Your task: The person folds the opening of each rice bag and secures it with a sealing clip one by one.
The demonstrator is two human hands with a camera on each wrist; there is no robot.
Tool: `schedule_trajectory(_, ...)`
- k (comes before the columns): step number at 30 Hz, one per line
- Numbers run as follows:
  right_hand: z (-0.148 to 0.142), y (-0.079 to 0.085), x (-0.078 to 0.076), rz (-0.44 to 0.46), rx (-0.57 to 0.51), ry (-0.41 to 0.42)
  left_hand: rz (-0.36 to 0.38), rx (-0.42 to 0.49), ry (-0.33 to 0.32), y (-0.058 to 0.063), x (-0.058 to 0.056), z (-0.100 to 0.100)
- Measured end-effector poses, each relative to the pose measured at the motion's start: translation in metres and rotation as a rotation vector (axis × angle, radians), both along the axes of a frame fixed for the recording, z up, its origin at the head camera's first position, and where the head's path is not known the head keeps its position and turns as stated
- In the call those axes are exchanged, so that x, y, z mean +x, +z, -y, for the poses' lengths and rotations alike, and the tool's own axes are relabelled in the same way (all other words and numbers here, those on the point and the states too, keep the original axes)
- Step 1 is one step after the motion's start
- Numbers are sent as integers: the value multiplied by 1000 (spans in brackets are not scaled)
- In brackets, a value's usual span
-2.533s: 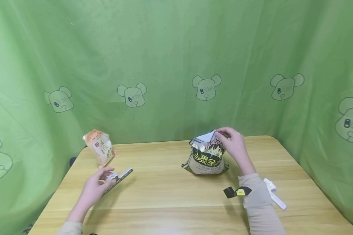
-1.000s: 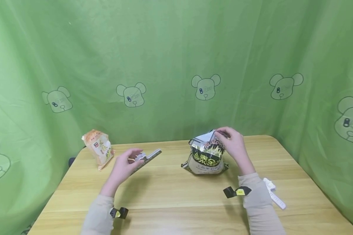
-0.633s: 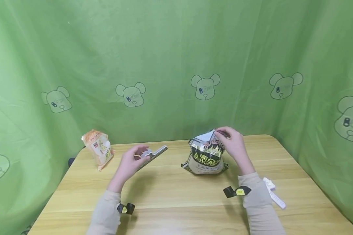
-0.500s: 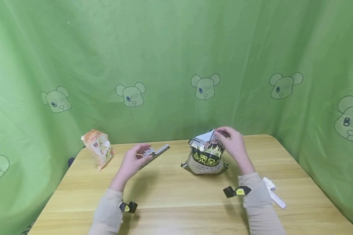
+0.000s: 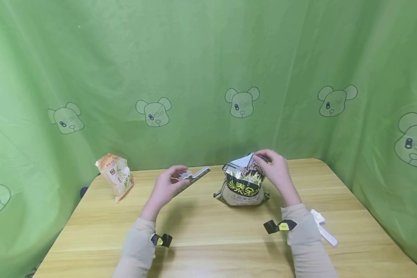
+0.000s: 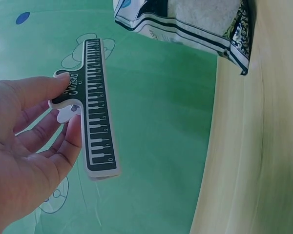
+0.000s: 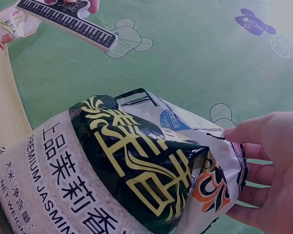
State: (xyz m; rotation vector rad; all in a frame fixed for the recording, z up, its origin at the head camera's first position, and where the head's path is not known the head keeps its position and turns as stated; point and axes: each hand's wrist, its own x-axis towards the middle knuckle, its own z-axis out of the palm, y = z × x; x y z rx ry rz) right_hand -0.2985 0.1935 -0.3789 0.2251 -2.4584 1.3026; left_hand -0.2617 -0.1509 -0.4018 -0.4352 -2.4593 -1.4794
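Observation:
My left hand (image 5: 166,187) pinches a black-and-white clip (image 6: 98,112) printed with piano keys and the word "Music", thumb on its front tab and fingers behind. The clip is held above the table, left of a bag of jasmine rice (image 5: 243,189). The rice bag stands upright on the table with its top folded over. At the bag's upper right, my right hand (image 5: 275,168) pinches the folded top edge, thumb in front. In the right wrist view the fingers (image 7: 256,173) lie partly behind the bag's top (image 7: 212,190).
An orange-and-white food bag (image 5: 117,175) stands at the table's back left. A white clip (image 5: 324,229) lies right of my right forearm, partly hidden by the sleeve. A green curtain (image 5: 194,58) surrounds the wooden table (image 5: 208,235).
My left hand has carried the piano-key clip rightward and away from me, from near the orange bag toward the rice bag. The right hand keeps its grip on the rice bag's top.

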Motion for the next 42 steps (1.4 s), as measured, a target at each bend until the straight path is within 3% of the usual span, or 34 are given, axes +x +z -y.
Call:
schedule_trajectory(10, -1, 0, 0, -11, -11, 6, 19, 36, 11, 2, -5, -12)
schedule_trajectory(19, -1, -1, -1, -10, 1, 1, 79, 80, 32, 2, -11, -21)
schedule_trajectory(34, -1, -1, -2, -19, 8, 5, 93, 208, 4, 0, -23, -37)
schedule_trajectory(42, 0, -1, -1, -12, -6, 10, 105, 256, -6, -2, -24, -44)
